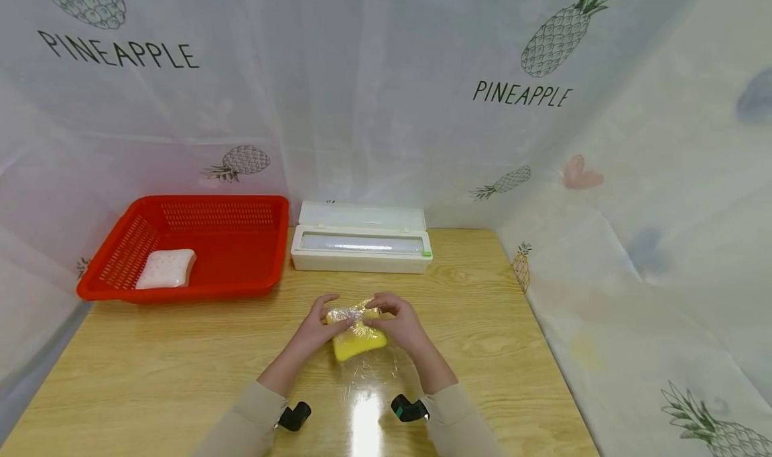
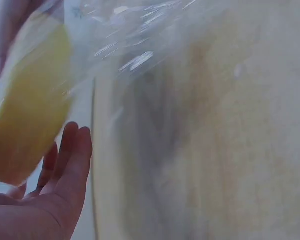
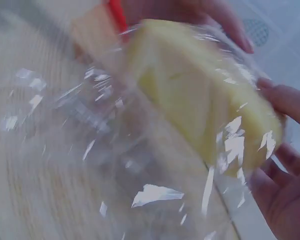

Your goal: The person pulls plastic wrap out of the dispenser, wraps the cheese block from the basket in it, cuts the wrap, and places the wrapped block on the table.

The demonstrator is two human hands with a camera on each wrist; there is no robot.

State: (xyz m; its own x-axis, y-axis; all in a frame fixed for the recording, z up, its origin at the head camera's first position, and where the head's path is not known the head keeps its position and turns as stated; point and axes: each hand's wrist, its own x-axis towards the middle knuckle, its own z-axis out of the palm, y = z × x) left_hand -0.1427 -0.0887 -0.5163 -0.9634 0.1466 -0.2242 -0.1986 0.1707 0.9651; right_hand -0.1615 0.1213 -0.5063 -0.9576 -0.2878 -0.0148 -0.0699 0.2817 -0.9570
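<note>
Just in front of the person, both hands hold up a yellow block that looks like a sponge (image 1: 360, 344), with clear cling film (image 1: 372, 371) around it. The left hand (image 1: 315, 330) has its thumb on the top near the middle and its fingers at the far left side. From the other side the right hand (image 1: 403, 321) grips it, thumb and fingers on the gathered film. A loose sheet of cling film (image 3: 105, 120) trails from the sponge (image 3: 190, 90) toward the person in the right wrist view.
A red plastic basket (image 1: 279, 242) stands at the back left, holding a pale pinkish-white block (image 1: 165, 269). Right of it, at the back edge of the wooden table (image 1: 482, 350), is a white cling film dispenser (image 1: 362, 263) with its lid raised. A printed curtain (image 1: 374, 108) hangs behind.
</note>
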